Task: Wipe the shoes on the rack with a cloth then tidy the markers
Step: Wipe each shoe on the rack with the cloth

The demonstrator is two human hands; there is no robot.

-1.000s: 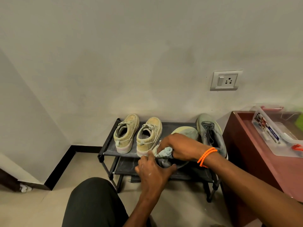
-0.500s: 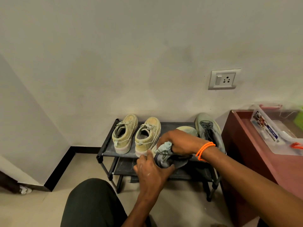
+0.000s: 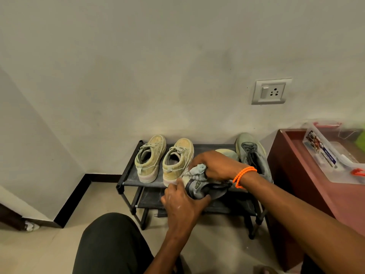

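Grey shoe point(image 3: 199, 187) still gripped by left hand point(image 3: 182, 204), right hand point(image 3: 215, 165) (cloth point(image 3: 198, 170) bunched) unmoved

There is just one camera, worn on the person's head. It looks forward and down at a shoe rack point(image 3: 130, 179) by the wall. Both hands are close in front, low and in the middle of the wide view.

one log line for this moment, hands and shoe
step: wiping | left hand: holds grey shoe | right hand: presses cloth on it | markers: not visible
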